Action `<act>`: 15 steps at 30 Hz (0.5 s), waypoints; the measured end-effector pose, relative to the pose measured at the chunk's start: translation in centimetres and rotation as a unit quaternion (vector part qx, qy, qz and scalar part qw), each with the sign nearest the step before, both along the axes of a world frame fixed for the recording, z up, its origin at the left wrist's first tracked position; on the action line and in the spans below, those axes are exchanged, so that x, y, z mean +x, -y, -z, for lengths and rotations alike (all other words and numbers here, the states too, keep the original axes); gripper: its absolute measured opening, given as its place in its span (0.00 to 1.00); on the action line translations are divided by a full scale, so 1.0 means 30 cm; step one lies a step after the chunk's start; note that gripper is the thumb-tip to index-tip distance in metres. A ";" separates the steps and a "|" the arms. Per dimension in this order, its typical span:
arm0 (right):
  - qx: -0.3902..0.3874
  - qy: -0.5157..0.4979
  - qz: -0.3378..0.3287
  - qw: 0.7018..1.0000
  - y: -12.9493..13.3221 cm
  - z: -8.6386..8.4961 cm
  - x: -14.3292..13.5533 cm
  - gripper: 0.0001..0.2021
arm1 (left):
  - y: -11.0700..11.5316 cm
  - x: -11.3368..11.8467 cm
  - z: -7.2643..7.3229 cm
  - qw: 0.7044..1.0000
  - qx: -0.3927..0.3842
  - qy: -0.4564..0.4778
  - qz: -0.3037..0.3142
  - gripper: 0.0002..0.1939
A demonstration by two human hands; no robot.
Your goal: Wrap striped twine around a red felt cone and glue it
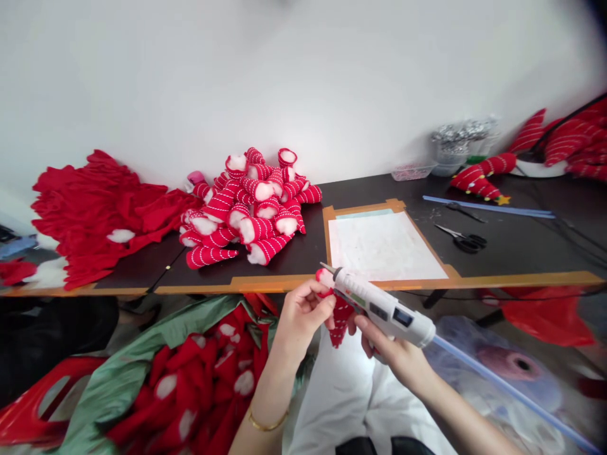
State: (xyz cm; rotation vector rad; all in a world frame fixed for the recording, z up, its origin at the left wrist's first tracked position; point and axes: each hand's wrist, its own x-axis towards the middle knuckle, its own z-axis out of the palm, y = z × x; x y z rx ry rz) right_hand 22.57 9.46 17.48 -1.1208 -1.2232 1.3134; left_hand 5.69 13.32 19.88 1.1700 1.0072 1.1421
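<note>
A long dark worktable (512, 246) with an orange-taped near edge runs across the scene, set against a plain white wall (303, 76). On its left end lies a heap of red fabric (99, 212), and just right of that a pile of red-and-white striped stuffed tubes (249, 205), white filling showing at their open ends. Near the middle of the table a white sheet (384, 246) is framed by tan tape. Farther right lie black scissors (462, 239), a long blue stick (488, 206), a clear plastic tray (411, 170) and a container of silvery pieces (458, 142) by the wall. At the far right more striped red pieces (484, 177) sit beside a white bowl-like rim.

Below the table edge, on the near left, a green bag (128, 373) holds more red pieces with white patches.

The left hand (301, 316) is closed in a pinch on a small red-and-white striped piece (339, 319), held in front of the table's near edge, above the person's white-clad lap. A thin gold bangle (268, 422) circles that wrist. The right hand (391, 351) is wrapped around the grip of a white hot glue gun (379, 306), just right of the piece. The gun's nozzle points left and up, its tip touching or just beside the top of the striped piece, above the left fingers. A pale blue glue stick (512, 392) trails from the gun's back toward the near right.

No lettering on the gun or elsewhere can be read.
</note>
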 end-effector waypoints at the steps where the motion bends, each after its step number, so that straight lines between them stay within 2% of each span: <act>1: -0.006 -0.010 -0.005 1.000 -0.003 0.001 0.000 0.24 | 0.001 -0.002 0.000 1.000 0.001 -0.004 -0.001 0.13; 7: -0.037 -0.070 -0.065 0.995 -0.024 0.027 -0.004 0.26 | -0.003 -0.014 0.018 0.999 0.005 -0.033 -0.004 0.16; 9: -0.038 -0.081 -0.064 0.994 -0.039 0.043 0.010 0.28 | -0.005 -0.024 0.028 0.999 -0.001 -0.044 -0.019 0.16; 10: -0.035 -0.085 -0.048 0.995 -0.056 0.051 0.027 0.27 | -0.005 -0.031 0.032 0.998 -0.004 -0.050 -0.029 0.16; 12: -0.009 -0.085 0.030 0.996 -0.123 0.067 0.091 0.25 | -0.004 -0.053 0.043 0.997 -0.009 -0.061 -0.048 0.16; 15: 0.073 0.001 0.198 0.978 -0.311 0.078 0.265 0.24 | 0.003 -0.099 0.063 0.994 -0.007 -0.081 -0.080 0.17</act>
